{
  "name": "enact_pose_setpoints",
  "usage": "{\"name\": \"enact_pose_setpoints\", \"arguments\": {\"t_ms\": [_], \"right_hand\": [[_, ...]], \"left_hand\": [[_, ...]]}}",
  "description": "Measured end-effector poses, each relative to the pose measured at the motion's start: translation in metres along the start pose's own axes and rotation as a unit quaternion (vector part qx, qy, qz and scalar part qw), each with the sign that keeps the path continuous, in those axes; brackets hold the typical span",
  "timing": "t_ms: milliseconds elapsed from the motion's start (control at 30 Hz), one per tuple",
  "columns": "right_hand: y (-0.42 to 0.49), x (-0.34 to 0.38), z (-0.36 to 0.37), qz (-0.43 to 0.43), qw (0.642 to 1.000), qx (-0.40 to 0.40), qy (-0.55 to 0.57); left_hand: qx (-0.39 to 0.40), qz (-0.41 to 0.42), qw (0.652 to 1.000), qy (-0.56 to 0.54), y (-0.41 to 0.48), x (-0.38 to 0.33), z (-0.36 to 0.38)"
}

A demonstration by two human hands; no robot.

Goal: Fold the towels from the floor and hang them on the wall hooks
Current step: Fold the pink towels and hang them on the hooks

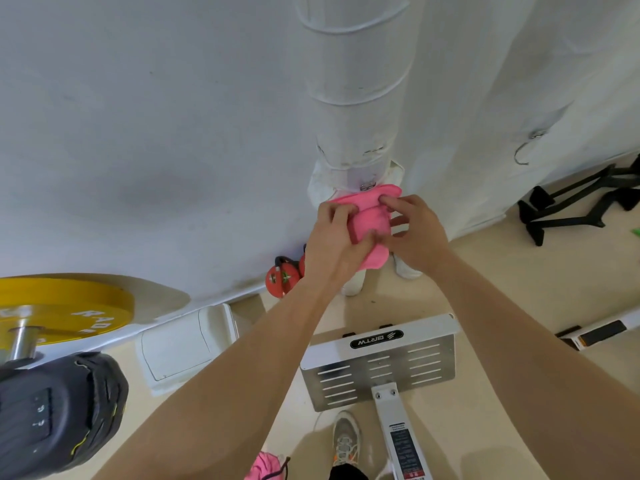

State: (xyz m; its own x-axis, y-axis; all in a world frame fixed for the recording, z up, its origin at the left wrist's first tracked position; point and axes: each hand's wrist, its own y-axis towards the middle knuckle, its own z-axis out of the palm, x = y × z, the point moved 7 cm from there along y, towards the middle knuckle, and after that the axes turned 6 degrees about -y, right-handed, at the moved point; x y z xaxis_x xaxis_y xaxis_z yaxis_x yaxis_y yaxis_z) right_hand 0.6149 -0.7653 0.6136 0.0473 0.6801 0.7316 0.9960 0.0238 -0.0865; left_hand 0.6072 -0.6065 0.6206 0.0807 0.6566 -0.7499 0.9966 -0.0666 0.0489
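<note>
Centrally, one pink towel, bunched into folds, is held up against the white wrapped pipe on the wall. Its top edge lies just below a small metal hook.

- Left hand: fingers curled over the towel's left side, thumb pressed into the cloth; a firm grip.
- Right hand: fingertips pinch the towel's upper right part, the other fingers bent beside it.
- White cloth: hangs behind the pink towel, ends showing below both hands. Whether it hangs from the hook cannot be told.
- Second hook: metal, on the wall to the right, well apart from the towel.
- Red kettlebell: on the floor at the foot of the wall, left of the pipe.
- Yellow weight plate: on a steel bar, far left.
- Black bag: just below the plate.
- White slotted metal plate: marked BRTW, on the floor beneath the forearms.
- Grey shoe: beside the plate's stem.
- Pink fabric: at the bottom edge, near the shoe, partly cut off.
- Black stands: on the floor, far right.
</note>
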Motion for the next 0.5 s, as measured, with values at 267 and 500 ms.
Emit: {"name": "enact_pose_setpoints", "arguments": {"t_ms": [267, 500], "right_hand": [[0.026, 0.008, -0.001, -0.037, 0.988, -0.069, -0.133], [0.007, 0.005, 0.000, -0.061, 0.970, -0.151, -0.179]], "left_hand": [[-0.022, 0.056, 0.993, 0.097, 0.018, -0.003, 0.001], [-0.037, 0.082, 0.991, 0.096, 0.012, -0.003, -0.001]]}}
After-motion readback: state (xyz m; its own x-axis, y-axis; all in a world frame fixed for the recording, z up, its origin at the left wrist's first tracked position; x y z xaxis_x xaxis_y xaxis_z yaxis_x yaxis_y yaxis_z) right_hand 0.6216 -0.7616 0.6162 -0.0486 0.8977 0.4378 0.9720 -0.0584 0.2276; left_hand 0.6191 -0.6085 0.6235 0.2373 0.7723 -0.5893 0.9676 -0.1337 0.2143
